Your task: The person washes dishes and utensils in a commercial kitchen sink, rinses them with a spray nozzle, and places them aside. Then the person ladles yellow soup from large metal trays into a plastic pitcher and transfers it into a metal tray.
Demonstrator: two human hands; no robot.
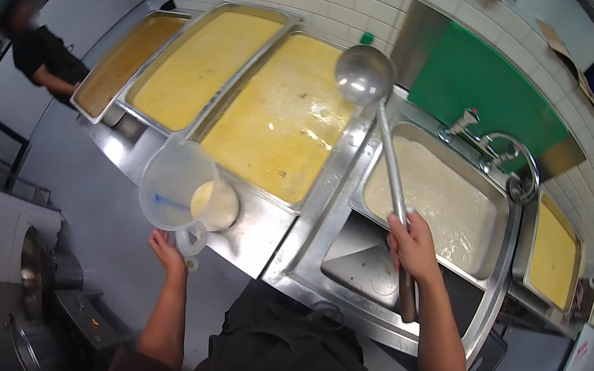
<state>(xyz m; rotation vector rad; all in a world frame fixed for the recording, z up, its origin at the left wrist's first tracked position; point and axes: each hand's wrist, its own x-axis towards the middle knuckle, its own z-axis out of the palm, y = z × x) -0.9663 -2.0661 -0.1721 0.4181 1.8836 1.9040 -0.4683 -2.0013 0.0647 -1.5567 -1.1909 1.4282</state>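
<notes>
My right hand point(413, 246) grips the long shaft of a large steel ladle point(391, 148), whose handle end is brown. The ladle's bowl point(365, 75) is in the air, over the far right corner of a steel pan of yellow liquid point(279, 117). A deep steel pan of pale cream liquid point(435, 203) sits across the sink, behind the ladle shaft. A translucent plastic pitcher point(167, 187) stands at the counter's front edge with pale yellow liquid in its base. Beside its handle is my left hand point(168, 252), fingers apart; whether it touches the pitcher is unclear.
Two more filled pans, one yellow point(204, 70) and one brownish point(129, 63), line the counter leftward. A person point(47, 55) stands at the far left. The sink basin point(362, 255) has a tap point(476, 136) behind. Another yellow-filled pan point(554, 252) stands right.
</notes>
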